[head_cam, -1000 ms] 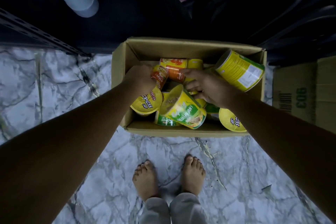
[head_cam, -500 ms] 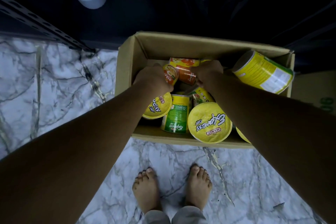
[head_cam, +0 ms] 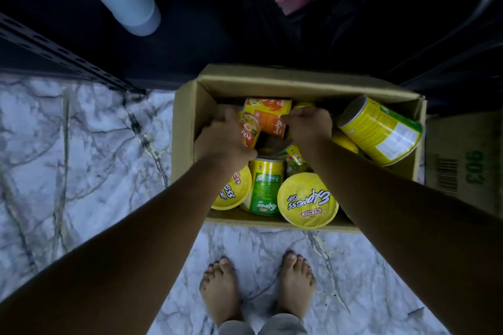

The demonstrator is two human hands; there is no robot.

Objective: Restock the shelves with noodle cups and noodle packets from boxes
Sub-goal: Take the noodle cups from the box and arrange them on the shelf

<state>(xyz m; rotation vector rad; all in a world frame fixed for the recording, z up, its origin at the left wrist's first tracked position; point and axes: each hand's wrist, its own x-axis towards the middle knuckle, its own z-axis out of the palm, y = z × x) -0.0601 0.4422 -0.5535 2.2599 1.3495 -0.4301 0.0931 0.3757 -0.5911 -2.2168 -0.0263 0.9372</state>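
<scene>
Both arms down in the cardboard box [head_cam: 187, 128] mid-frame on the marble floor [head_cam: 81, 144]. Gripping the lid end of an orange noodle cup [head_cam: 272, 126] with the left hand [head_cam: 224, 141], curled tight round it; pinching at the other end with the right hand [head_cam: 309, 128], bent in close, though hard to tell whether on that same cup or the second orange cup [head_cam: 268, 106] just behind. Looks like the pick-up step, not yet lifting anything clear. Plenty left in there: a yellow-lidded cup [head_cam: 307, 200] against the near wall, a green and yellow cup [head_cam: 265, 185] on its side just beside it, a large yellow cup [head_cam: 381, 130] tilted in the right-hand corner. No noodle packets in sight. Perforated shelf rail [head_cam: 40, 46] at upper left, showing no stocked cups from this angle. Early going by that reckoning, most of the restock yet to do
</scene>
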